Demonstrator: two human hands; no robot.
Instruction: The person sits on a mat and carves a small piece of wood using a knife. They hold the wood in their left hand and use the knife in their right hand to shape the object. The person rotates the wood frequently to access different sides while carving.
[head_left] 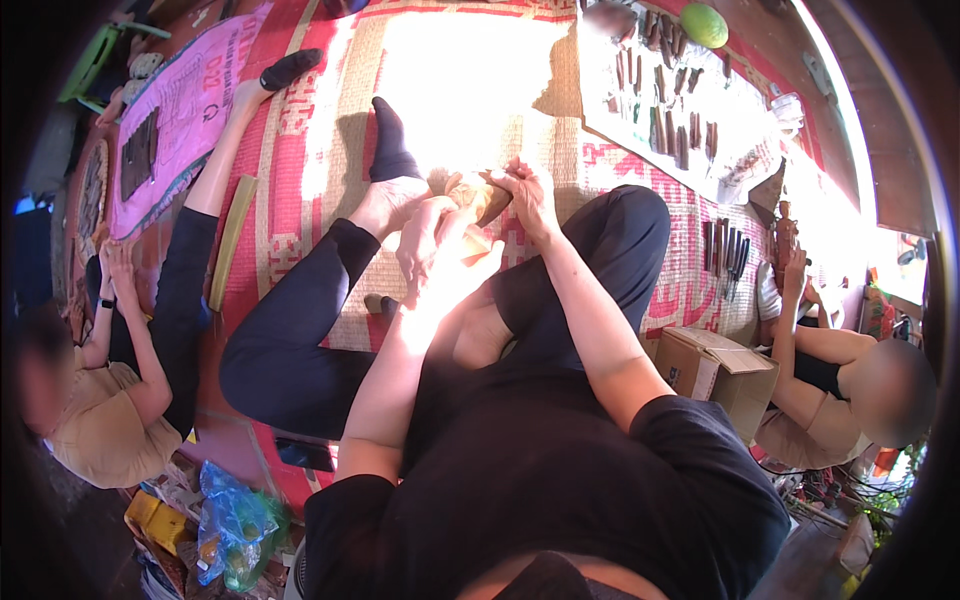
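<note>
My right hand (530, 198) grips the edge of a rounded, carved wooden piece (478, 196), light yellow-brown with a darker side, in front of my crossed legs. Close against its near side is my left hand (432, 250), fingers bent and thumb stretched toward the right. Between that thumb and the fingers shows a small flat orange-tan piece (480, 242); glare hides what it is exactly. My left foot in a dark open-toed sock (392, 150) lies just beyond the hands.
A red and straw-coloured mat (300, 120) lies under me. At the far right, a white sheet (640, 130) carries several rows of dark-handled tools. More tools (727, 250) and a cardboard box (715, 370) stand nearer. People sit left (110, 400) and right (830, 400), the right one holding a wooden figure (785, 235).
</note>
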